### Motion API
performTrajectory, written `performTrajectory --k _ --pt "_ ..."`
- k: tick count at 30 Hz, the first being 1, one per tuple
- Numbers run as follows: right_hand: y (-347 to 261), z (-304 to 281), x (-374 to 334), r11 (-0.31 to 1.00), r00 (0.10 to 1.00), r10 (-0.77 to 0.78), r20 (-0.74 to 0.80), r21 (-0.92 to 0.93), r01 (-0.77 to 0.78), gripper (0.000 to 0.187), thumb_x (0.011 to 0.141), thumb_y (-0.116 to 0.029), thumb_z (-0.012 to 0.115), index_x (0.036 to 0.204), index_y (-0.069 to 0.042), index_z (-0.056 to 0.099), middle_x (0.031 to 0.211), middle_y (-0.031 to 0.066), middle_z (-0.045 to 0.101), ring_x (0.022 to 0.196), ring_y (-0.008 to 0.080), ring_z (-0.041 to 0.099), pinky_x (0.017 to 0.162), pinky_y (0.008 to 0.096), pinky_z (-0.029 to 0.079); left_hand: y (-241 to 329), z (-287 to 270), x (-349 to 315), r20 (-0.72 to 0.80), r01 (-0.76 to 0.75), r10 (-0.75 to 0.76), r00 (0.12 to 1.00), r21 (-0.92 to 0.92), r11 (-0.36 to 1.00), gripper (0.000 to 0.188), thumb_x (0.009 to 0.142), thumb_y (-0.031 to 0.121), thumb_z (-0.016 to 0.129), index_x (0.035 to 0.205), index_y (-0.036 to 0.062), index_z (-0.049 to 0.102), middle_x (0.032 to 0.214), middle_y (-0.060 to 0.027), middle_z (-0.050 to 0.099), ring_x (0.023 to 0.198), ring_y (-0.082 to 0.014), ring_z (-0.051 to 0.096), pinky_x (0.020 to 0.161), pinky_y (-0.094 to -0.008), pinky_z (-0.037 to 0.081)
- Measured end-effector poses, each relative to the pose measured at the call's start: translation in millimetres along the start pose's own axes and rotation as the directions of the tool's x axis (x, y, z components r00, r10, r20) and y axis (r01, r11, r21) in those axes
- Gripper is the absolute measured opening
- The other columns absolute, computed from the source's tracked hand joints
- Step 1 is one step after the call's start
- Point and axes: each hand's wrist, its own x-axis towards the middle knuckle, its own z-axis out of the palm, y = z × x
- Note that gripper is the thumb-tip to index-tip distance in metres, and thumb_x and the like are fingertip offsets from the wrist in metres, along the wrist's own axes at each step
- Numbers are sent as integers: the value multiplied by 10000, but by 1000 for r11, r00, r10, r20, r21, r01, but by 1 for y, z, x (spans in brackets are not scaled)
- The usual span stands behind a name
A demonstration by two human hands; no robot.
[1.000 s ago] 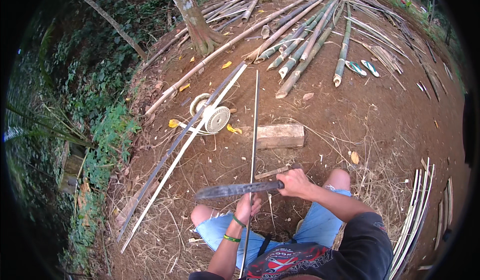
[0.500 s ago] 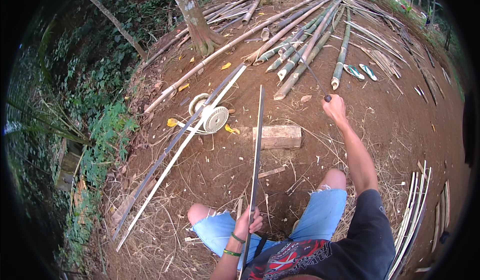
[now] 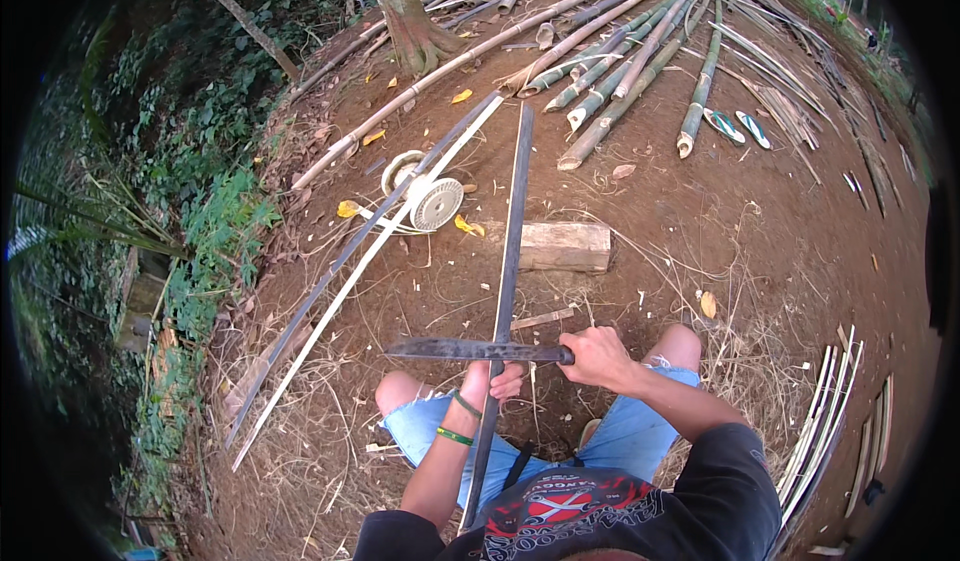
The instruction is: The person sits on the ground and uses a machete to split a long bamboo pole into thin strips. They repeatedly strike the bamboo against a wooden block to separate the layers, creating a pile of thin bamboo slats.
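My left hand [image 3: 508, 382] is closed around a long dark bamboo strip [image 3: 514, 211], which runs from beside my lap out over the ground. In my right hand [image 3: 597, 358] is the handle of a machete with a long dark blade [image 3: 450, 350]. The blade lies crosswise over the strip, just beyond my left fingers, its tip pointing left. Part of my left hand is hidden beneath the blade. Past my knees, a squared wooden block [image 3: 575, 248] rests on the soil beside the strip.
To the left, a pale strip [image 3: 350, 291] and a dark strip [image 3: 335, 269] lie over cream ridged discs [image 3: 437, 205]. Bamboo poles [image 3: 625, 111] fan out at the far side. Sandals [image 3: 752, 130] sit right of them. Pale split strips [image 3: 822, 416] lie at my right.
My right hand has drawn the machete back from far out on the right, and its blade now crosses the strip. The strip has turned, showing more of its broad dark face.
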Motion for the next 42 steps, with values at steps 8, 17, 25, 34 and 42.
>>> performTrajectory --k 8,17,25,34,42 --pt "62 -43 48 984 981 140 -133 -91 -153 145 756 -173 646 853 -74 687 604 158 643 533 322 658 583 484 567 -26 40 -7 -162 -80 171 972 456 887 517 1078 541 235 805 133 397 504 49 300 390 -72 269 377 -226 219" --pt "175 -178 85 845 690 444 -571 12 -534 177 798 -185 622 786 -34 714 724 214 697 732 355 712 734 498 548 -60 27 -33 -339 -15 413 845 758 652 534 1077 540 246 770 132 406 499 21 343 383 -88 294 353 -231 244" --pt "47 -39 22 997 995 75 -62 22 -74 104 746 -175 640 776 -78 665 571 159 627 525 336 651 579 483 557 -32 42 0 -360 -6 623 694 863 505 465 1082 463 355 884 80 530 538 -9 464 405 -100 453 369 -251 363" --pt "76 -6 29 982 972 -135 -191 -156 106 174 707 -187 700 824 -90 616 601 137 627 562 358 654 562 492 538 -38 47 -2 -283 88 623 730 942 325 448 1085 428 338 880 73 517 559 3 460 417 -96 462 381 -257 380" --pt "211 -169 103 775 646 558 -521 50 -630 219 821 -226 620 851 -38 726 802 236 710 782 390 713 773 500 568 -81 46 -49 -295 32 546 785 898 440 471 1094 426 313 803 97 483 552 9 452 417 -84 426 375 -242 351"
